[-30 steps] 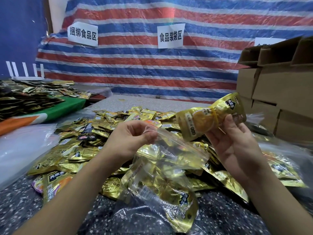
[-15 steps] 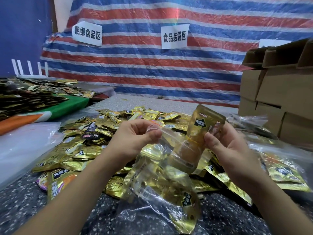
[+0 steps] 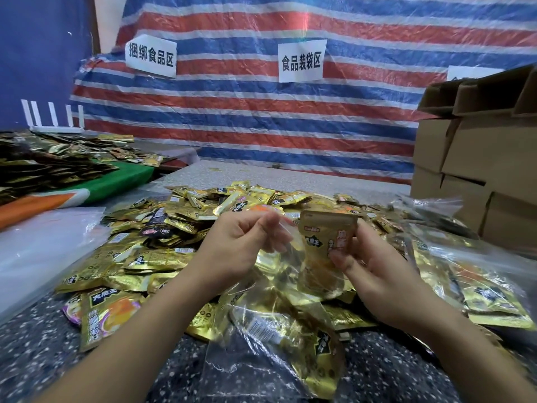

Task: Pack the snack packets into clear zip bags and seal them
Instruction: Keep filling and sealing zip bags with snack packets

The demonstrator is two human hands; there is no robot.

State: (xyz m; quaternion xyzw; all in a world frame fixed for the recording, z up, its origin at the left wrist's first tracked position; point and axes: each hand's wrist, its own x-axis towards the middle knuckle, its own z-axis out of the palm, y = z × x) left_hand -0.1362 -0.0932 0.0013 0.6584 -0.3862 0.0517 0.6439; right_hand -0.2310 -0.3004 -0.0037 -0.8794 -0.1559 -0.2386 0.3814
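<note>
I see the gold snack packet (image 3: 325,251) upright, its lower half inside the mouth of the clear zip bag (image 3: 270,315), above the packet pile (image 3: 180,228). Right hand (image 3: 374,274) pinches the packet's edge; left hand (image 3: 241,245), fingers curled, pinches the bag's rim.

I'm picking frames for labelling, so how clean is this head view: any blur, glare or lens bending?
Head view: wide-angle bending tilts the brown cardboard boxes at the edge; glare streaks the clear plastic zip bag and the loose gold foil snack packets; fingertips of the left hand look slightly motion-blurred; the right hand is sharper.
</note>
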